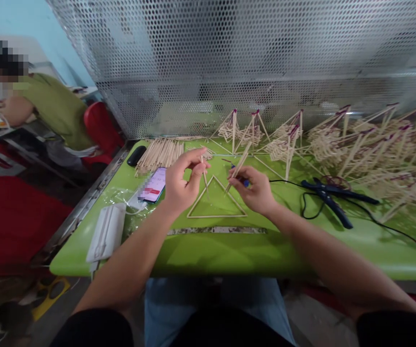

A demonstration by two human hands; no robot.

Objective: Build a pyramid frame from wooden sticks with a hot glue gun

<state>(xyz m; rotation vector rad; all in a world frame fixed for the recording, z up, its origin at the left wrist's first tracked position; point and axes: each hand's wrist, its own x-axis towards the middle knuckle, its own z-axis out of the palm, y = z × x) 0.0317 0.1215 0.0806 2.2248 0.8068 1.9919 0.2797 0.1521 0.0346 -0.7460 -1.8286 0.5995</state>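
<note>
Above the green table, my left hand point(184, 179) pinches one thin wooden stick point(205, 179) upright between thumb and fingertips. My right hand point(253, 189) is closed on a few wooden sticks point(242, 161) that slant up and away. Flat on the table below both hands lies a triangle of wooden sticks point(217, 216). Just behind my right hand, a blue-handled tool point(246, 183) with a thin tip and black cord is partly hidden; it looks like a soldering iron. A pile of loose sticks point(162, 154) lies beyond my left hand.
Stick pyramids with purple tips point(289, 140) crowd the back and right. Dark pliers point(327, 195) and a cord lie at right. A phone point(153, 185), white power bank point(107, 231) and black mouse point(136, 155) are at left. A perforated metal screen point(229, 58) stands behind. A person point(54, 108) sits at left.
</note>
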